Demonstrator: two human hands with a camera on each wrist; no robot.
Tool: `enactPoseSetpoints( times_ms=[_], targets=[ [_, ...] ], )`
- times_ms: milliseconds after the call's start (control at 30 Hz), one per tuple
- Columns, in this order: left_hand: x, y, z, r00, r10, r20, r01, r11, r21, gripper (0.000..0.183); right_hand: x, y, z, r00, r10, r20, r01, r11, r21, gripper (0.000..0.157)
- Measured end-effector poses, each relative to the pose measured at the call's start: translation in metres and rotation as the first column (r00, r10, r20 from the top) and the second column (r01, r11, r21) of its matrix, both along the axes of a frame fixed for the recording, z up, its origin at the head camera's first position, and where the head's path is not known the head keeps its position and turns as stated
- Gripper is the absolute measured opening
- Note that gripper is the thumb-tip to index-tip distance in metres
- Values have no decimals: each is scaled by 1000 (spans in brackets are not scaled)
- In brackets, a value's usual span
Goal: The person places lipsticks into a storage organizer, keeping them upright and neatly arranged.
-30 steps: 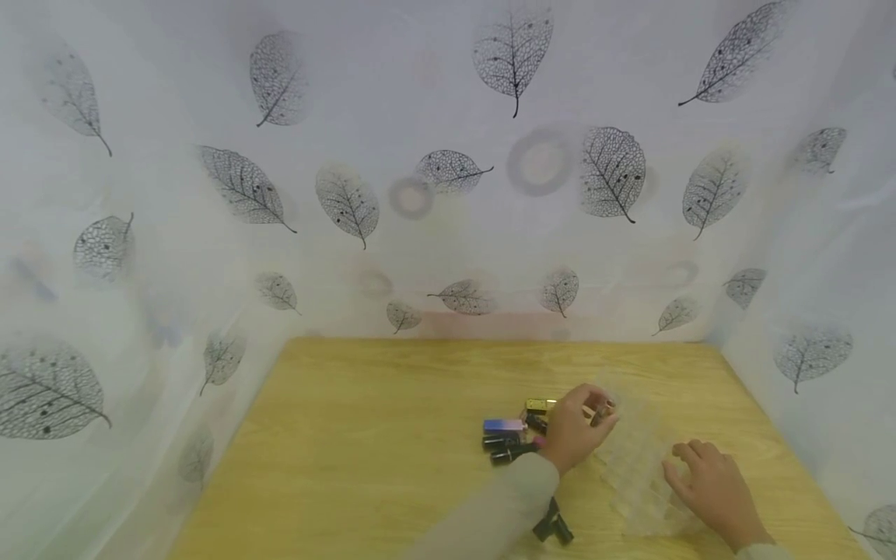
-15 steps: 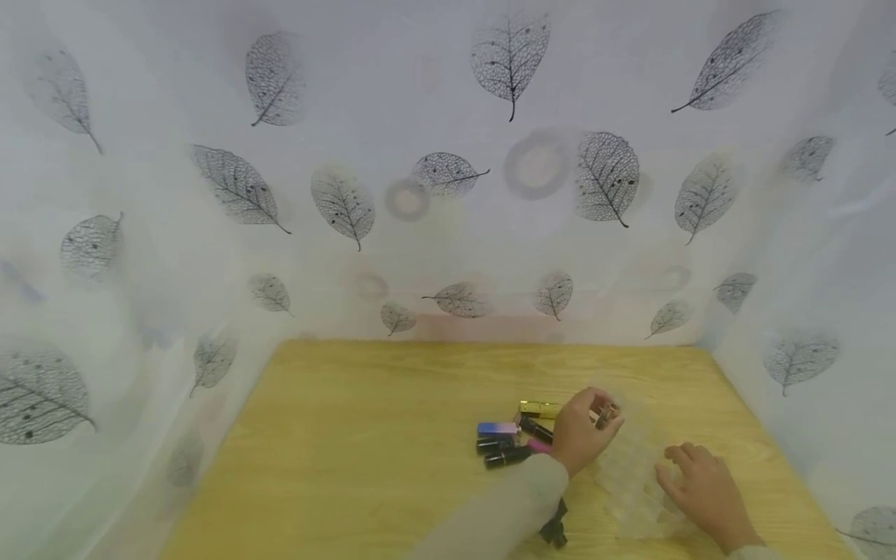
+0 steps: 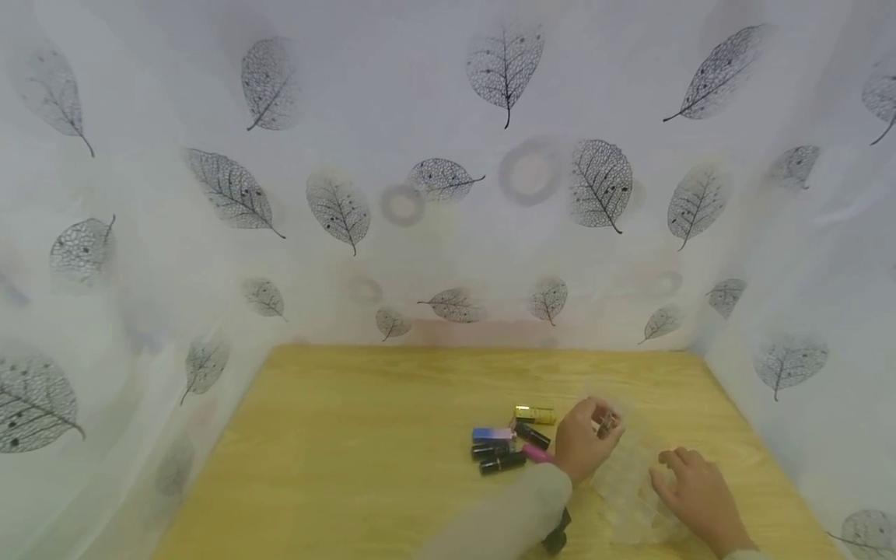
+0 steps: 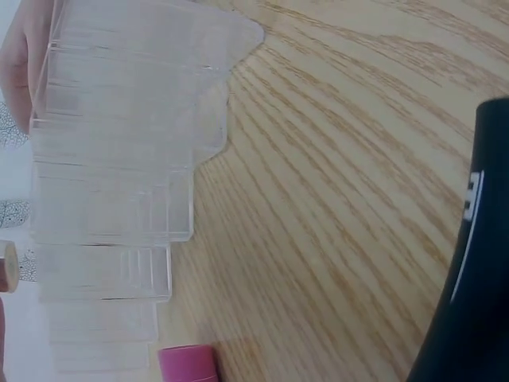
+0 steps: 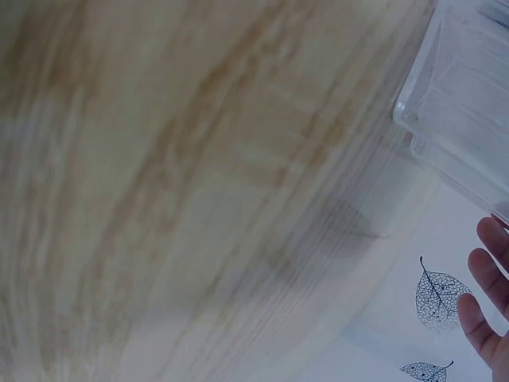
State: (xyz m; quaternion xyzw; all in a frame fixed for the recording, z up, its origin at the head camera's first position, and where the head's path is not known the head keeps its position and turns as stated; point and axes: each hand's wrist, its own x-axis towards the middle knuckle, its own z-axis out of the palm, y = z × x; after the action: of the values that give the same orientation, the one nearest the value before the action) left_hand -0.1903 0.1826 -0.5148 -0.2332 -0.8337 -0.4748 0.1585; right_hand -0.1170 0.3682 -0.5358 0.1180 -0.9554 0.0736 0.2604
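Observation:
My left hand [image 3: 588, 439] pinches a small lipstick tube [image 3: 606, 425] between thumb and fingers, over the far left part of a clear plastic organizer [image 3: 630, 482]. In the left wrist view the organizer [image 4: 119, 159] shows stepped compartments, and the round end of the tube [image 4: 8, 267] peeks in at the left edge. My right hand [image 3: 700, 498] is at the organizer's right side with loosely bent fingers and nothing in them. From the right wrist, the fingertips of that hand [image 5: 489, 318] appear just below the organizer's corner [image 5: 469, 103].
Left of my left hand lie a gold tube [image 3: 535, 414], a blue-pink tube [image 3: 493, 435], several black tubes [image 3: 502, 464] and a pink one [image 3: 537, 453]. More black pieces [image 3: 556, 537] are partly hidden by my left sleeve. Leaf-printed curtains stand around the wooden table [image 3: 350, 443].
My left hand, still holding the tube, has shifted slightly right relative to the loose tubes, uncovering more of them. The head view has turned a little; my right hand stays beside the organizer.

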Motion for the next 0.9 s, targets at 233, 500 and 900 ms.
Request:
enactPoseSetpoints(
  times_ms=[233,500,900],
  targets=[
    [2,2,-7,999,42,-23,-42,999,-19,22,0,0,-4,1000,-9,-10,9,1000,2,17],
    [1,3,-14,999,31,-37,-32,999,-19,22,1,0,-2,999,7,-40,-6,1000,5,17],
    [-1,4,-17,999,33,-44,-33,999,6,21,2,-2,0,999,-1,-35,1,1000,13,17]
  ],
)
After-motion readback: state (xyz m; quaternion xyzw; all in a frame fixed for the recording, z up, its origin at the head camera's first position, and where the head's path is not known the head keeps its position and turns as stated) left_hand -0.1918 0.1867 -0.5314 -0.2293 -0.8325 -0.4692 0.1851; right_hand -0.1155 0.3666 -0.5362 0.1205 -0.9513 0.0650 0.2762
